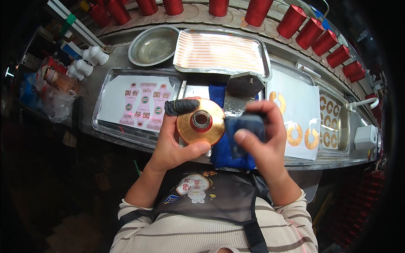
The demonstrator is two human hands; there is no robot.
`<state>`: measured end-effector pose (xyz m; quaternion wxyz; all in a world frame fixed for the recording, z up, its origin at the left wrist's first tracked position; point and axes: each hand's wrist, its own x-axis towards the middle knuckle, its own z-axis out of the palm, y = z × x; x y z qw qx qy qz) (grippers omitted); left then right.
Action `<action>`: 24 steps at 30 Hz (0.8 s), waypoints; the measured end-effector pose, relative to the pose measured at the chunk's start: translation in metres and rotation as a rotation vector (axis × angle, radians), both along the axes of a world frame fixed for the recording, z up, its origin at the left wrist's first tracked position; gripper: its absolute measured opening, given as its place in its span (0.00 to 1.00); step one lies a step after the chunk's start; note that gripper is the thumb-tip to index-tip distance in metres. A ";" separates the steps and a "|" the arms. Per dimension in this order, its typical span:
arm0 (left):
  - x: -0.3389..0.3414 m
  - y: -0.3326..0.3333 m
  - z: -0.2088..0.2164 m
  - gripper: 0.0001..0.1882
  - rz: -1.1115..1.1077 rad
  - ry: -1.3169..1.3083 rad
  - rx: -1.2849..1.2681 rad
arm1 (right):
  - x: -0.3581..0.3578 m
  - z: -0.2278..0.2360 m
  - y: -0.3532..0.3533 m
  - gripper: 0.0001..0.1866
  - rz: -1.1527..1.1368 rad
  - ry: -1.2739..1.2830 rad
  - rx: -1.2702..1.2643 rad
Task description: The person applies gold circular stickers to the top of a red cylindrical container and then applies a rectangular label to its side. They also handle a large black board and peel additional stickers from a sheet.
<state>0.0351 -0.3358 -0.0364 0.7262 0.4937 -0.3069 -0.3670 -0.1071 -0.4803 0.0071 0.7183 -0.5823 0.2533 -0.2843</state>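
My left hand (172,149) is wrapped round a red bottle (201,120), its open neck turned up toward me. A gold ring-shaped decal (188,131) covers the bottle's shoulder around the neck. On one left finger sits a black knitted finger cover (182,107), which lies along the gold ring. My right hand (270,141), smeared by motion, grips a dark blue flat pad (248,130) close beside the bottle's right edge. Whether the pad touches the bottle I cannot tell. Below lies a bright blue cloth (228,156).
Left is a metal tray (110,84) with pink printed decal sheets (145,105). Behind stand a steel bowl (154,45) and a tray of striped sheets (221,50). A dark metal block (244,90) stands centrally. Gold ring decals (294,134) lie right. Red bottles (292,21) line a conveyor.
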 end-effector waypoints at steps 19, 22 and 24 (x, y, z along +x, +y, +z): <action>0.002 0.000 0.000 0.41 -0.030 0.012 0.020 | 0.042 0.002 -0.042 0.12 0.074 0.201 -0.550; 0.001 -0.002 0.000 0.40 -0.026 0.002 0.024 | 0.035 -0.001 -0.038 0.12 0.114 0.065 -0.604; 0.003 -0.003 -0.001 0.40 -0.026 -0.008 0.033 | 0.038 -0.002 -0.043 0.12 0.049 0.188 -0.533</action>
